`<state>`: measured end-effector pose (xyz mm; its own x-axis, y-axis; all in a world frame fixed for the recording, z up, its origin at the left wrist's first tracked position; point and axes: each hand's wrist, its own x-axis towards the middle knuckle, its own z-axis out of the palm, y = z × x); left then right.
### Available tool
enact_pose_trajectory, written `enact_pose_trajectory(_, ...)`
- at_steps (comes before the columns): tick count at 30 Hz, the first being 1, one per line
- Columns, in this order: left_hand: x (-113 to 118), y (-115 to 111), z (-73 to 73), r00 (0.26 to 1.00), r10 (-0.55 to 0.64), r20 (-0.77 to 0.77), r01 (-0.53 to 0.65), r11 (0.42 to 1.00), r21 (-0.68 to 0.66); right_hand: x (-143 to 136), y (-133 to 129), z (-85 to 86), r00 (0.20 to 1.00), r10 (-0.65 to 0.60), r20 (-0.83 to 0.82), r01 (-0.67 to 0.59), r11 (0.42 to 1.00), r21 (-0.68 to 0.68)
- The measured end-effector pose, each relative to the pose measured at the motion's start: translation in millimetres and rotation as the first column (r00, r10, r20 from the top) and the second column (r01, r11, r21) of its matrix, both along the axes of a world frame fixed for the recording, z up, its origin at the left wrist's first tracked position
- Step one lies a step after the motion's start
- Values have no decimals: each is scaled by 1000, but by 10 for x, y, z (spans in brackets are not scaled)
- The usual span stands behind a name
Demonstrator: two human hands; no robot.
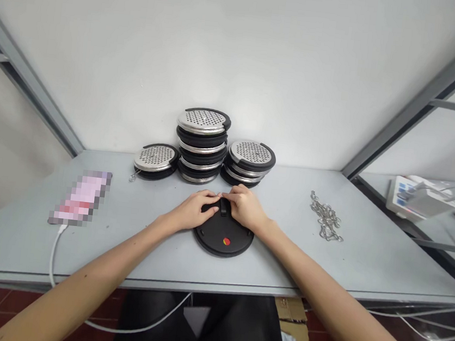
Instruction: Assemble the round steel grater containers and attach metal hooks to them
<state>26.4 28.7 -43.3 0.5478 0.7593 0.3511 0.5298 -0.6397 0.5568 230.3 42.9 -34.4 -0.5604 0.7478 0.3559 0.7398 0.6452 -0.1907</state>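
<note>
A round black disc (224, 240) lies flat on the table in front of me, with a small red and yellow sticker and a raised black tab near its far edge. My left hand (195, 209) is at the disc's far left edge, thumb over its surface and index finger reaching to the tab's end. From the other side, my right hand (246, 208) curls over the far right part with its fingertips pinched. Both hands' fingertips meet at the far edge around something too small to make out.
Behind stand a tall stack (201, 145), a shorter stack (251, 159) and a single one (155, 159) of round black-rimmed pieces with perforated metal tops. Linked metal rings (326, 220) lie right. A blurred phone (82, 198) with a white cable lies left. A power strip (407, 196) sits far right.
</note>
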Motion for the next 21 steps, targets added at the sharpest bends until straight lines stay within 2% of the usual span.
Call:
enact_pose_trajectory(7,-16,25,-35,1000,-20,-14,19,1000,-13,37,19,-73,970,-68,-232,50,995,-80)
enact_pose_trajectory(12,-1,31,-54,1000,7,11,-6,999,-40,62,47,-114,905,-75,-418,2,985,-174)
enact_pose_trajectory(17,7,16,-28,999,18,43,-17,999,-29,96,69,-103,911,-65,-408,-16,981,-192)
enact_pose_trajectory(21,1,-9,9,997,71,26,-70,997,-38,125,79,-96,917,-71,-393,-13,979,-206)
